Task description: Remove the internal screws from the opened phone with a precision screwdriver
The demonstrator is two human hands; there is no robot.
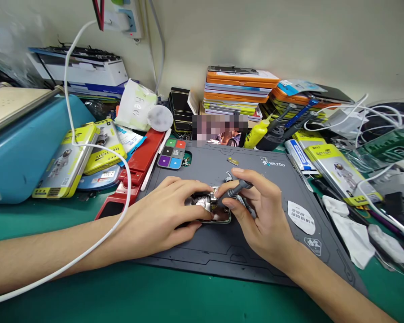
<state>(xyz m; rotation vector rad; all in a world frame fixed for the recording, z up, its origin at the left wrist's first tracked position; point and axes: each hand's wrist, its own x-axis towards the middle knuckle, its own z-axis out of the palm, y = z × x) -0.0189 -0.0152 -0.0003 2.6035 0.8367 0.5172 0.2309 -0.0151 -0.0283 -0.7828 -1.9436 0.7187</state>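
An opened phone lies on the dark grey work mat, its inner parts partly hidden by my fingers. My left hand is closed around the phone's left side, fingertips resting on its edge and inside. In my right hand a grey screwdriver is pinched between thumb and fingers, its tip pointing down-left into the phone. A small metal part lies just behind the phone. Farther back on the mat is a small yellow piece.
A coloured screw tray sits at the mat's back left. Yellow battery boxes and a red tool lie left. A screwdriver holder and a yellow bottle stand behind. A white cable hangs over my left forearm.
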